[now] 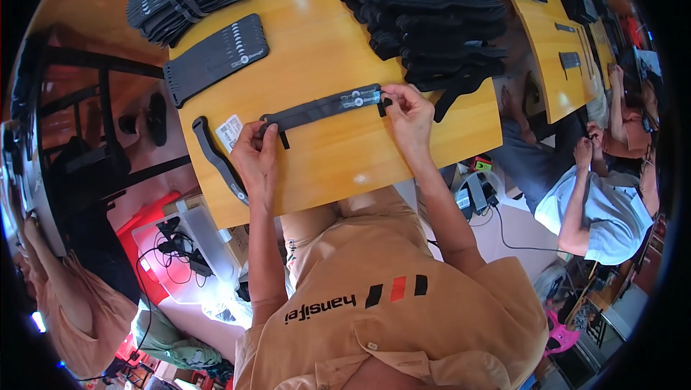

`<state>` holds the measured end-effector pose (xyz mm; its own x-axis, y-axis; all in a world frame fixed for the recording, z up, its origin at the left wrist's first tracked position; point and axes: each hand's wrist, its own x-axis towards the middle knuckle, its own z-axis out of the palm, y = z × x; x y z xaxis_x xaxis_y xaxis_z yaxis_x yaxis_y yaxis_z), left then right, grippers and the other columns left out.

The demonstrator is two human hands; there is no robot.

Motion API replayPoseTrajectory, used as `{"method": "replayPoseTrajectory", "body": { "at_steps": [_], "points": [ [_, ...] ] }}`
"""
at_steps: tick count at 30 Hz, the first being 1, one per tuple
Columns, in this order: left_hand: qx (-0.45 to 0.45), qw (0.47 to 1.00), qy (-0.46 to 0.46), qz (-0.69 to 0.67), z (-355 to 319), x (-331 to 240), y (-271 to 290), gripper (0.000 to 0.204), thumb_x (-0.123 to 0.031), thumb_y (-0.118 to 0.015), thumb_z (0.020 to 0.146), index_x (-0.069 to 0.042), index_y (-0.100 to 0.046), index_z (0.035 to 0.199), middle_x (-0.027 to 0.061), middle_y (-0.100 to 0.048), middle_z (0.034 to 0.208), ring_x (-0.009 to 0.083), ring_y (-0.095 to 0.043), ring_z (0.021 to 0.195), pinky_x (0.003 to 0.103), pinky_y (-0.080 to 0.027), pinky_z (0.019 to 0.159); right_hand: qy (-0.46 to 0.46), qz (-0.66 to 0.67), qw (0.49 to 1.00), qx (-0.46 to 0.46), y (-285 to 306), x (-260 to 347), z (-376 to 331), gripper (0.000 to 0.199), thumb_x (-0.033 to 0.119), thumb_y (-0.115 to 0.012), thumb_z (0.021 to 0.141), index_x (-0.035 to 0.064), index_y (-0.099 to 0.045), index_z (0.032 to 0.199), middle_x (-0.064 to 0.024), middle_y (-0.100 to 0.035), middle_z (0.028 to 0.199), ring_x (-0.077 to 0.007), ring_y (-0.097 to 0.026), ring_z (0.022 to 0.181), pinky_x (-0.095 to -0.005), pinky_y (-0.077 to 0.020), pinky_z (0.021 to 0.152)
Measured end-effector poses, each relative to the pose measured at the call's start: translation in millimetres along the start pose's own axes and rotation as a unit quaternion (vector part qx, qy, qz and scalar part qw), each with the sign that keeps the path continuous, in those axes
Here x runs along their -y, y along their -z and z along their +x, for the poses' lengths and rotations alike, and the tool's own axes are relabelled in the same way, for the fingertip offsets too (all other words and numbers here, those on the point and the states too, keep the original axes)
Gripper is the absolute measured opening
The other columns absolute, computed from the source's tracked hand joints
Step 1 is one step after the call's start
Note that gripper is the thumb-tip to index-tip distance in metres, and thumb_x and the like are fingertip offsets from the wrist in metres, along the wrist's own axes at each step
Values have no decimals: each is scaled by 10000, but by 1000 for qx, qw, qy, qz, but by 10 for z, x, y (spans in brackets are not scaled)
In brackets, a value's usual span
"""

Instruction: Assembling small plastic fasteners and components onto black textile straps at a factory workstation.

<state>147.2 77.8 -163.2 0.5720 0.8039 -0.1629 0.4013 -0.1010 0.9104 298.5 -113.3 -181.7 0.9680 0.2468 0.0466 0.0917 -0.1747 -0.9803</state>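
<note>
A flat black fabric strap (pixel 309 111) with pale printing lies stretched across the wooden table (pixel 317 174) in front of me. My left hand (pixel 255 156) pinches its left end between thumb and fingers. At the other end, my right hand (pixel 409 116) has thumb and fingertips closed on the strap, beside a shiny patch and a short black tab. A second small tab hangs near my left fingers. Left of my left hand rests a single loose black strap (pixel 214 156), curved toward the table edge. Between them is a white printed label (pixel 229 131).
Farther left lies a neat stack of straps (pixel 219 59), with a banded bundle (pixel 183 1) behind it. Heaped straps (pixel 439 23) fill the far right. A clear plastic bin (pixel 209 235) with cables sits below at left. Co-workers sit at both sides, one in a light-blue shirt (pixel 597 210).
</note>
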Motion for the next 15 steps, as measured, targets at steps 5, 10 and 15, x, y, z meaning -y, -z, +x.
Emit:
{"method": "replayPoseTrajectory", "body": {
  "at_steps": [5,10,15],
  "points": [
    [-5,1000,-2,-1,4,1,-6,155,-113,-662,811,28,-607,846,-24,-517,608,36,-414,531,194,-349,487,-1,-11,1000,8,-4,45,-9,167,-105,-586,778,-29,-618,922,15,-571,784,-24,-509,678,-151,-405,618],
    [-5,1000,7,-9,2,-27,-10,161,-118,-665,812,29,-607,838,-32,-506,602,30,-411,529,189,-342,483,-24,16,1000,-1,-12,-7,-25,175,-103,-565,796,-8,-599,938,18,-588,779,-23,-522,686,-151,-415,635],
    [-4,1000,14,-16,-3,-18,-11,157,-118,-664,814,27,-604,825,-37,-502,601,25,-412,527,182,-333,478,-27,-3,1000,4,-2,12,-41,157,-97,-555,807,3,-590,923,16,-590,774,-22,-523,684,-149,-412,627]
  ]
}}
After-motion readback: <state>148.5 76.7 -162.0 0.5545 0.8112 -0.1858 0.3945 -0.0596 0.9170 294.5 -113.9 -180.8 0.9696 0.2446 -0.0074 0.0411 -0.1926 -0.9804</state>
